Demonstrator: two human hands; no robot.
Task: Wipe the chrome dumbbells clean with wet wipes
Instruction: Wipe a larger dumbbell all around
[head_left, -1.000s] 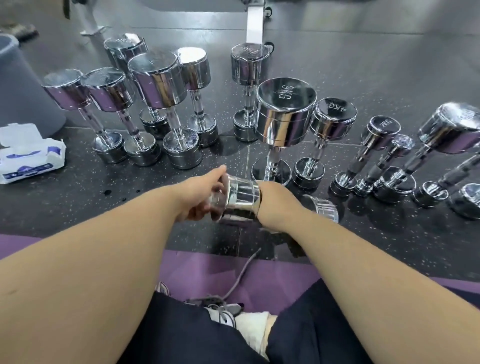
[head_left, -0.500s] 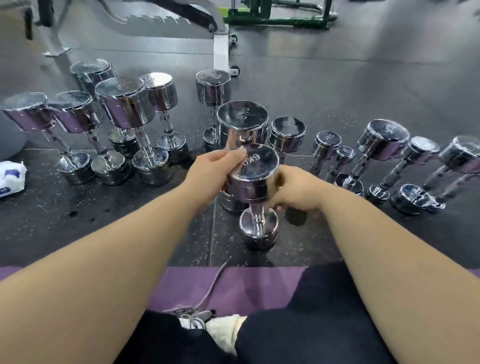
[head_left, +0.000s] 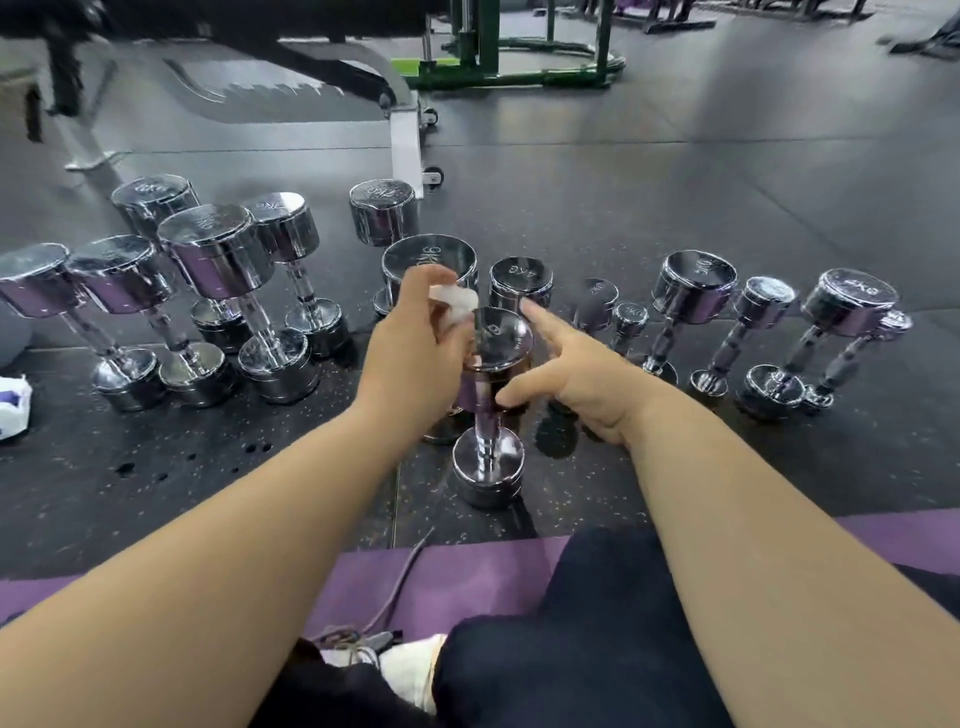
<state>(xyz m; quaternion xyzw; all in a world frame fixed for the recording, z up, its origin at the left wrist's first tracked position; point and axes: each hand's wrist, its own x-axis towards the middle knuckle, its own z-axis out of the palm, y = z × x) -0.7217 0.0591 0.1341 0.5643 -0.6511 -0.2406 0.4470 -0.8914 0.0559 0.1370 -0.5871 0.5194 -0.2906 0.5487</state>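
here your left hand (head_left: 410, 353) pinches a wet wipe (head_left: 457, 302) against the upright dumbbell (head_left: 498, 343) on the floor (head_left: 208, 493); your right hand (head_left: 582, 374) is spread wide beside it.

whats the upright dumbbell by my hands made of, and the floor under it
Dumbbell: looks like chrome-plated metal, polished mirror-bright, with sharp purple reflections. Floor: probably rubber, matte black with pale speckles and a visible tile seam.
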